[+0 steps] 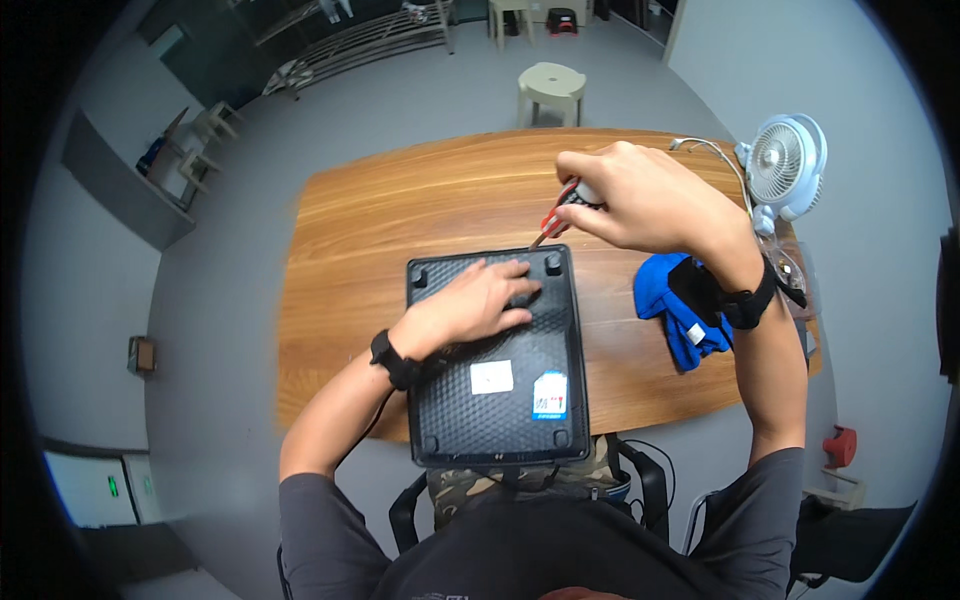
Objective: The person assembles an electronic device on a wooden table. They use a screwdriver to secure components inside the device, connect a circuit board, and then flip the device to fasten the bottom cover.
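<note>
A flat black rectangular panel with a textured face lies at the table's near side, its lower end past the table edge. It has small feet at its corners, a white label and a blue-and-white sticker. My left hand rests flat on its upper part, fingers spread. Closed around a screwdriver with a red and black handle, my right hand is above the panel's far right corner. The screwdriver's metal shaft slants down to the panel's far edge; whether its tip touches cannot be told.
Right of the panel, a blue cloth item lies on the wooden table, partly behind my right forearm. A white fan and a pale cable occupy the far right corner. Beyond the table stands a cream stool.
</note>
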Motion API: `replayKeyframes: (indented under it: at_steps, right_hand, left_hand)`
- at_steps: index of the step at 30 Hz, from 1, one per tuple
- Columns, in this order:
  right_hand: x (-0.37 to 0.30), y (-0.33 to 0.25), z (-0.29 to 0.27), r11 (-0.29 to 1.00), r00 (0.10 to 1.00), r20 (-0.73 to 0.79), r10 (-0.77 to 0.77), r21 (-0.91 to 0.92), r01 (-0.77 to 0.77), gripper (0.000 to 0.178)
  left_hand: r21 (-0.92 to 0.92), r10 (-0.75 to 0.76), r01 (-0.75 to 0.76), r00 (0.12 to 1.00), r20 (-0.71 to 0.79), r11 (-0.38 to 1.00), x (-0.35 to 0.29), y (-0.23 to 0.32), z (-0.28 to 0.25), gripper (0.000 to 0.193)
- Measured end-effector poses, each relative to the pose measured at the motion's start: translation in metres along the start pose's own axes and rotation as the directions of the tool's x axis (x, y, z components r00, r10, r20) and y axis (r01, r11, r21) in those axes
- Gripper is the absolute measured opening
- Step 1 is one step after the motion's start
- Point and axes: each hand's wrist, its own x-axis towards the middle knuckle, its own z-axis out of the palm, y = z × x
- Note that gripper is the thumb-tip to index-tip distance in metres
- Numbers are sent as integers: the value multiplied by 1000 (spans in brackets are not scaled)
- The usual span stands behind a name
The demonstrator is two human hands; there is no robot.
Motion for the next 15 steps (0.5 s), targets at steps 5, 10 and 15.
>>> replayKeyframes:
  at_steps: [5, 10, 15]
  right_hand:
    - [1, -30, 7, 997, 998, -32, -56, 54, 57, 34]
    - [18, -61, 31, 982, 984, -59, -171, 77, 175, 33]
    - [36, -90, 61, 972, 979, 1, -202, 124, 201, 34]
  left_hand:
    - [-117, -157, 138, 973, -171, 983, -59, -28, -19, 28]
    - [-139, -448, 430, 881, -154, 892, -140, -68, -25, 20]
    - [-125, -489, 473, 852, -187, 872, -200, -85, 6, 15]
